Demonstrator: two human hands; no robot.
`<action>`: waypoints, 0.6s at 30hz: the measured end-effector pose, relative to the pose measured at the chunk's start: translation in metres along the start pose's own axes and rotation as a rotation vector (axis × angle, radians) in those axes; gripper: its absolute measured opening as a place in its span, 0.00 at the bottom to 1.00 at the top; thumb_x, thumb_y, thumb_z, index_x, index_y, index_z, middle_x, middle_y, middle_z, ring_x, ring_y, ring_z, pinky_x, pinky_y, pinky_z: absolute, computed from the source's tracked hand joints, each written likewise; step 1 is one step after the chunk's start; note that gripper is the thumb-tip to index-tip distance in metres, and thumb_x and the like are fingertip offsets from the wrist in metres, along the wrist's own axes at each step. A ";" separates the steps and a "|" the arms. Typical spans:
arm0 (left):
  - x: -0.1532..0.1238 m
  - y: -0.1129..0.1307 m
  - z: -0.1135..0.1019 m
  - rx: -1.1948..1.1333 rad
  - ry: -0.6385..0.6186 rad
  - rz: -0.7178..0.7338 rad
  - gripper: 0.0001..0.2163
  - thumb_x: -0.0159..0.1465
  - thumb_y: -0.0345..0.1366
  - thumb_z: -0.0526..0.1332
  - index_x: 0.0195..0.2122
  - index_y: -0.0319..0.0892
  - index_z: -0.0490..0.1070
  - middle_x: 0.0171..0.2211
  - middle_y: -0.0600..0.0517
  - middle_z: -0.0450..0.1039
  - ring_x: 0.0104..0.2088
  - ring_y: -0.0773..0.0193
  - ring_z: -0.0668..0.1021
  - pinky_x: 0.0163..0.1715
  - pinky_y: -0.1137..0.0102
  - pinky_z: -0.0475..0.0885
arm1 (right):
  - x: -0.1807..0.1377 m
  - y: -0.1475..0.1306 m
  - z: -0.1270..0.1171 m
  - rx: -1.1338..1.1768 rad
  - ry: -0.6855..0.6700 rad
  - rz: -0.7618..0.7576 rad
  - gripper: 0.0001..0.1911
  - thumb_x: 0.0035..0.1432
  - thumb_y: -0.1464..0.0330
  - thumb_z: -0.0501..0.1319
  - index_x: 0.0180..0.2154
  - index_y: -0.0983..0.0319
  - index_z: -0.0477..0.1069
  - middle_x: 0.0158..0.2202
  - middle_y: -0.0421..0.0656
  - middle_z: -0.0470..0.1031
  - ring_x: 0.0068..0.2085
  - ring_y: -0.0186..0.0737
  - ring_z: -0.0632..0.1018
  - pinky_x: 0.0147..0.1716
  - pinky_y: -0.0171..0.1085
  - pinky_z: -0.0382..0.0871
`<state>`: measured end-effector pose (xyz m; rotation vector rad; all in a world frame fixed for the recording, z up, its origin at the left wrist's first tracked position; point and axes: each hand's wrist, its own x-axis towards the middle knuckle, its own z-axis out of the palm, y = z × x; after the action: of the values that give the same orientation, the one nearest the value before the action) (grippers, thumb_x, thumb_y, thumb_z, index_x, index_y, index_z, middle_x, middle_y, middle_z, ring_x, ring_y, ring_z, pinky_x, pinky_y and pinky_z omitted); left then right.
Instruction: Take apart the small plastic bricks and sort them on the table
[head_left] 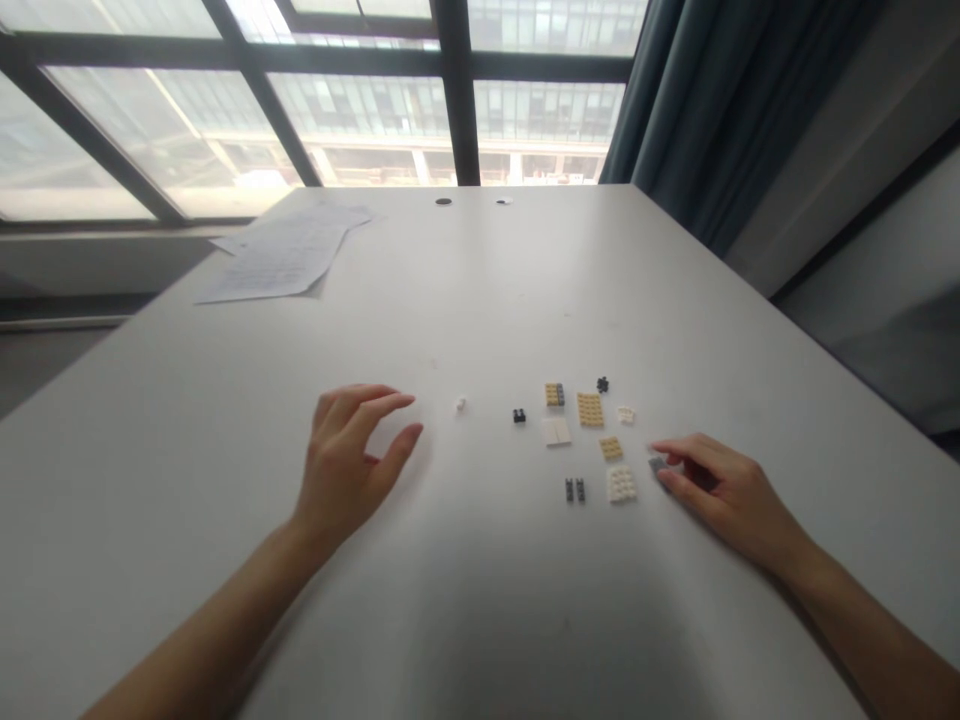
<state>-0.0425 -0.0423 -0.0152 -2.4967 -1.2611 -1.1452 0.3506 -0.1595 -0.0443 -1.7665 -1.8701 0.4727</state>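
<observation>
My left hand [346, 455] is just above or on the white table, its thumb and fingers apart and nothing between them. A tiny white piece [460, 404] lies to the right of its fingertips. At the right, my right hand [720, 490] has its thumb and fingers around a small dark grey toy brick [659, 472]. Left of that hand lie tan studded bricks [590, 409], a smaller tan brick [611, 448], white studded bricks [621, 485], smooth white tiles [557, 432], and two dark grey bricks [574, 490].
A tan and grey brick group [554, 394], a black brick [519, 416], small black pieces [603, 384] and a small white brick [626, 414] are also on the table [465, 620]. Paper sheets [281, 260] lie at the far left. Windows and a dark curtain [697, 110] stand beyond.
</observation>
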 end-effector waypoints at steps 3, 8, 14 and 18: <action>-0.018 -0.007 0.002 0.024 -0.041 -0.070 0.09 0.62 0.37 0.61 0.43 0.44 0.70 0.41 0.47 0.71 0.45 0.54 0.72 0.48 0.59 0.68 | 0.000 0.000 0.002 0.016 0.021 -0.015 0.12 0.61 0.62 0.59 0.45 0.57 0.72 0.36 0.41 0.72 0.31 0.37 0.72 0.31 0.36 0.68; -0.032 0.012 0.015 0.018 -0.221 -0.036 0.10 0.63 0.38 0.59 0.44 0.44 0.70 0.44 0.47 0.71 0.47 0.54 0.70 0.49 0.58 0.66 | 0.001 0.002 0.005 0.028 0.083 -0.016 0.11 0.60 0.61 0.59 0.44 0.57 0.72 0.38 0.41 0.71 0.31 0.36 0.71 0.30 0.36 0.67; -0.026 0.020 0.027 0.057 -0.359 -0.030 0.16 0.65 0.42 0.56 0.51 0.42 0.68 0.52 0.43 0.68 0.53 0.51 0.67 0.53 0.56 0.63 | 0.001 0.002 0.005 0.041 0.128 -0.006 0.11 0.60 0.61 0.60 0.43 0.58 0.72 0.37 0.42 0.72 0.31 0.37 0.71 0.30 0.37 0.67; -0.015 0.019 0.040 0.103 -0.471 -0.030 0.23 0.66 0.46 0.54 0.60 0.43 0.61 0.60 0.41 0.61 0.59 0.46 0.62 0.56 0.52 0.59 | 0.001 0.001 0.005 0.047 0.109 -0.009 0.11 0.60 0.62 0.59 0.43 0.58 0.72 0.37 0.41 0.72 0.31 0.37 0.71 0.30 0.36 0.67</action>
<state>-0.0116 -0.0482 -0.0494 -2.7686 -1.4158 -0.4861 0.3484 -0.1579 -0.0489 -1.7179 -1.7772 0.4052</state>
